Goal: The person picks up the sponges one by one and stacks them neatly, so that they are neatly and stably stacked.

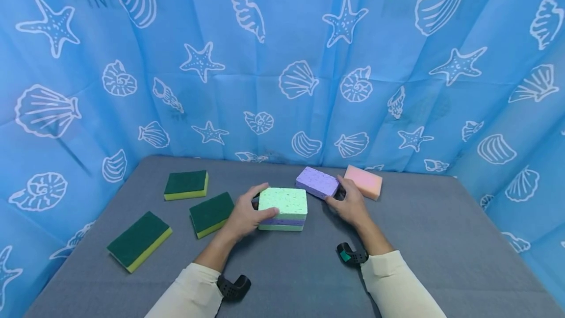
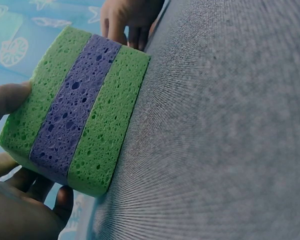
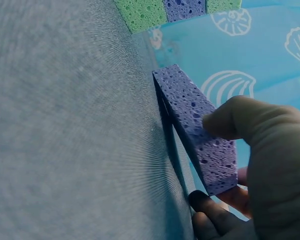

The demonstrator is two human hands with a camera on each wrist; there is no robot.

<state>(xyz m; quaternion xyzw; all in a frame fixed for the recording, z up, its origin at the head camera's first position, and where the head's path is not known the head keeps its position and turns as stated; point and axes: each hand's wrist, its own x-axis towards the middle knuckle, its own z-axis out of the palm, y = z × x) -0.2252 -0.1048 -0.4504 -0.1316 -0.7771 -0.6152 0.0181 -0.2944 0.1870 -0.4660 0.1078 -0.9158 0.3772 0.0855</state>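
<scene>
A stack of three sponges (image 1: 282, 202) stands on the table near the middle, a purple layer (image 2: 72, 110) between two light green ones. My left hand (image 1: 244, 214) grips its left end, thumb on the near side and fingers behind. To the right and farther back, my right hand (image 1: 352, 205) pinches a loose purple sponge (image 1: 316, 181) by its right end. In the right wrist view this purple sponge (image 3: 192, 127) tilts, its held end raised off the cloth and its far end low. The thumb (image 3: 227, 120) presses on its side.
A pink-orange sponge (image 1: 364, 182) lies just behind the right hand. At the left are three green-and-yellow scouring sponges, one far back (image 1: 186, 184), one beside the left hand (image 1: 213, 214) and one nearer (image 1: 140, 240). A blue shell-print curtain (image 1: 273, 53) hangs behind the grey table (image 1: 300, 278).
</scene>
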